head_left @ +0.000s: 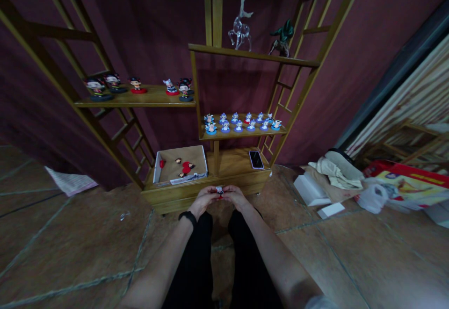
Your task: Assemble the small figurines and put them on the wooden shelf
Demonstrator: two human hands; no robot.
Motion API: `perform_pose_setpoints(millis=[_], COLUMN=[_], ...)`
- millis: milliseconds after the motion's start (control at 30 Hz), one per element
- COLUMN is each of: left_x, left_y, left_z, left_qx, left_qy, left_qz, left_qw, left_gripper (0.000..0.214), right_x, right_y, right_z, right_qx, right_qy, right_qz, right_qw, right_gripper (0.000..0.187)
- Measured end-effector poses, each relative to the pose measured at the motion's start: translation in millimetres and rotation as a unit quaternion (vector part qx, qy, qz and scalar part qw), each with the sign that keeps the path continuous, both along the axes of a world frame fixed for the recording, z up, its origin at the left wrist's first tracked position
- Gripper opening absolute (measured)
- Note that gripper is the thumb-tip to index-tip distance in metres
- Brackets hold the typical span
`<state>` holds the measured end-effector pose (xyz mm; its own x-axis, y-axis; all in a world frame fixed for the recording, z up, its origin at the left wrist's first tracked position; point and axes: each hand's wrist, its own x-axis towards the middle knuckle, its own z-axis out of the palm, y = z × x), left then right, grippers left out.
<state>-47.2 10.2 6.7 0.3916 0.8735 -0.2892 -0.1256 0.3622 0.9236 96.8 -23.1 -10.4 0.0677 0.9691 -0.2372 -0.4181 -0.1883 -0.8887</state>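
Observation:
Between my two hands, just in front of the bottom shelf, is a small figurine with a white head and a red base. My left hand, with a black band at the wrist, grips it from the left. From the right, the fingers of my right hand close on the same figurine. Beyond my hands, an open shallow box on the bottom shelf holds several small figurine parts and a red base. A phone lies on that shelf at the right.
Figurines stand in two rows on the middle shelf. More sit on the left shelf. A clear deer ornament and a dark green statue stand on top. White boxes and a plastic bag lie on the floor, right.

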Motion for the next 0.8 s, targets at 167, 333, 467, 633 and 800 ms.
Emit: perform_pose_setpoints(millis=[167,333,467,633,800], left_x=[-0.9,-2.3,-2.8,-2.2,-1.9], left_y=[3.1,4.3,3.1,3.2,5.3], left_z=[-2.7,-3.2,-1.1,-1.1,-4.1], left_qx=[-0.015,-0.031,-0.031,-0.028,-0.029], left_qy=[-0.017,-0.027,-0.022,-0.017,-0.015], left_qz=[-0.013,-0.014,-0.013,-0.013,-0.015], left_qw=[1.000,0.999,0.999,0.999,0.999], left_gripper=[0.029,0.027,0.026,0.025,0.024], right_x=[1.4,3.6,4.2,4.2,3.3], right_y=[0.3,0.5,0.9,0.6,0.8], right_z=[-0.9,-0.2,-1.9,-2.8,-2.0], right_qx=[0.012,0.012,0.010,0.015,0.014], right_qy=[0.017,0.024,0.019,0.024,0.023], right_qz=[0.001,0.026,0.033,0.027,0.017], right_qw=[1.000,0.999,0.999,0.999,0.999], right_gripper=[0.035,0.035,0.032,0.033,0.032])
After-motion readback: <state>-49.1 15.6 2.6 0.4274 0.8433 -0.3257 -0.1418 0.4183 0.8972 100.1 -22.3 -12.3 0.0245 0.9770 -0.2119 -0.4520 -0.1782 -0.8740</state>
